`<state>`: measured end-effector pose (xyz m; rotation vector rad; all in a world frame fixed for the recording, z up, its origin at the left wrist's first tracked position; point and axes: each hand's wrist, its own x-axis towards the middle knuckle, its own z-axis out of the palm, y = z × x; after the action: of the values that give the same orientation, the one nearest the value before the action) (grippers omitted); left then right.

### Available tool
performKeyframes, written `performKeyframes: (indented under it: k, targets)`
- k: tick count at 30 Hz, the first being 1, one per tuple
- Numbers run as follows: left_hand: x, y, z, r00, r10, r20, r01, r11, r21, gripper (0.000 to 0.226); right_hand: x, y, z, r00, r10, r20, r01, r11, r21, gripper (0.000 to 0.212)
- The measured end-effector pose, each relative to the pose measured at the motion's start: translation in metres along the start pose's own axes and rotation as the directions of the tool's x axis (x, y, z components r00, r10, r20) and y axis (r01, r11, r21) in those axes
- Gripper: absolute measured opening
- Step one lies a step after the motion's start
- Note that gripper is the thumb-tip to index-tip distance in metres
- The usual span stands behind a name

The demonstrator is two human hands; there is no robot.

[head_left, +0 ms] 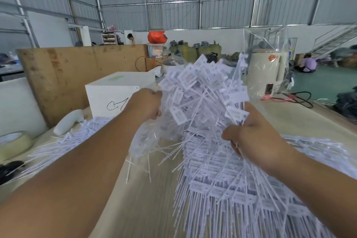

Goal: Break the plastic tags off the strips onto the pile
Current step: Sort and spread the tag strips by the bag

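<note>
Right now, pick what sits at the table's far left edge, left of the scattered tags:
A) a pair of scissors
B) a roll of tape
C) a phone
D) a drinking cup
B: a roll of tape lies flat at the table's left edge, beside the loose tags.

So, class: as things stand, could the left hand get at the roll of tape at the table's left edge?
Probably not at once: the left hand grips the bundle of tag strips. The roll of tape itself lies uncovered.

White box [116, 94] behind plywood-edged table; tape roll [13, 144] left; possibly phone [269, 88] right.
</note>
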<state>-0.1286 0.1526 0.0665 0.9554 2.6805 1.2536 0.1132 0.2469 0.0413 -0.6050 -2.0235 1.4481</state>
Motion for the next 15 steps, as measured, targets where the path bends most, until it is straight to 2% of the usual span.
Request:
performKeyframes:
  k: [3,5,7,9,10,13,15]
  targets:
    - [0.003,0.017,-0.011,0.995,-0.103,0.008,0.100,0.936,-0.337,0.034,0.002,0.011,0.011,0.989,0.083,0.122,-0.077,0.996,-0.054,0.039]
    - [0.000,0.024,-0.020,0.997,-0.072,-0.014,0.056,0.876,-0.480,0.039,0.006,0.018,0.020,0.978,0.128,0.165,-0.114,0.990,-0.088,0.040]
    - [-0.010,0.027,-0.028,0.993,0.068,-0.097,-0.104,0.898,-0.428,0.032,0.012,0.023,0.027,0.974,0.167,0.155,-0.147,0.981,-0.128,0.056]
    - [-0.029,0.029,-0.030,0.936,0.309,-0.167,-0.347,0.889,-0.298,0.028,0.019,0.023,0.036,0.976,0.184,0.118,-0.165,0.975,-0.151,0.068]
    - [-0.040,0.029,-0.029,0.895,0.416,-0.159,-0.444,0.863,-0.243,0.028,0.022,0.020,0.041,0.977,0.191,0.097,-0.177,0.975,-0.137,0.070]
    - [-0.061,0.022,-0.021,0.799,0.590,-0.115,-0.599,0.799,-0.058,0.023,0.035,0.014,0.055,0.976,0.215,0.032,-0.216,0.976,0.026,0.084]
    - [-0.072,0.010,-0.016,0.771,0.628,-0.103,-0.629,0.777,0.032,0.023,0.044,0.010,0.063,0.972,0.234,-0.005,-0.228,0.951,0.208,0.085]
